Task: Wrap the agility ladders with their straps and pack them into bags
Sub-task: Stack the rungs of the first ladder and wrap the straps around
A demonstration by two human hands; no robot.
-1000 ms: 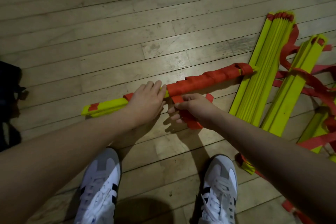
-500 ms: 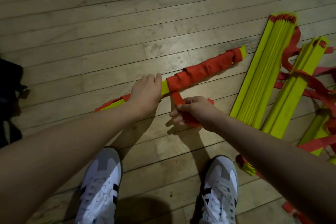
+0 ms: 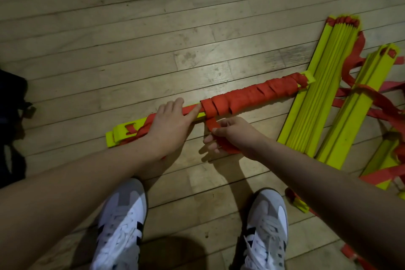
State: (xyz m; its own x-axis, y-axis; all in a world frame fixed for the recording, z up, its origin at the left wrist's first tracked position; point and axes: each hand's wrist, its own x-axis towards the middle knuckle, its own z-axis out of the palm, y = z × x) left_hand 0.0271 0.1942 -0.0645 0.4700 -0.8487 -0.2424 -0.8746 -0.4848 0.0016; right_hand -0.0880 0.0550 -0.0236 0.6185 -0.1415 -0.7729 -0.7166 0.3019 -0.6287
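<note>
Worn pale wooden floorboards (image 3: 153, 35) are running across the whole room, scuffed and catching a patch of light near the middle. Lying on them in front of the person is a bundle of flat yellow plastic ladder rungs (image 3: 131, 132), stretching from lower left up toward the right. A red fabric strap (image 3: 247, 96) is wound around most of the bundle's right half in overlapping turns, leaving the left part yellow with loose red webbing lying along it.

The left hand (image 3: 169, 125) is lying on top of the bundle just left of the wound section, fingers fairly straight, pressing it down, with the index finger touching the edge of the last turn. The right hand (image 3: 232, 136) is sitting just below the bundle, thumb and fingers pinching the free end of the strap, which is coming down from the last turn and passing under the palm.

To the right, a wider stack of yellow rungs (image 3: 315, 85) is lying nearly upright in the view, its lower side touching the wrapped bundle's far end. Beside it another yellow stack (image 3: 359, 107) is lying among tangled loose red straps (image 3: 370, 92), and more yellow and red pieces are showing at the right edge.

A pair of white and grey sneakers (image 3: 122, 226) is planted at the bottom, toes pointing toward the bundle. A dark bag-like shape (image 3: 11, 125) is sitting at the left edge, too dim to make out clearly.
</note>
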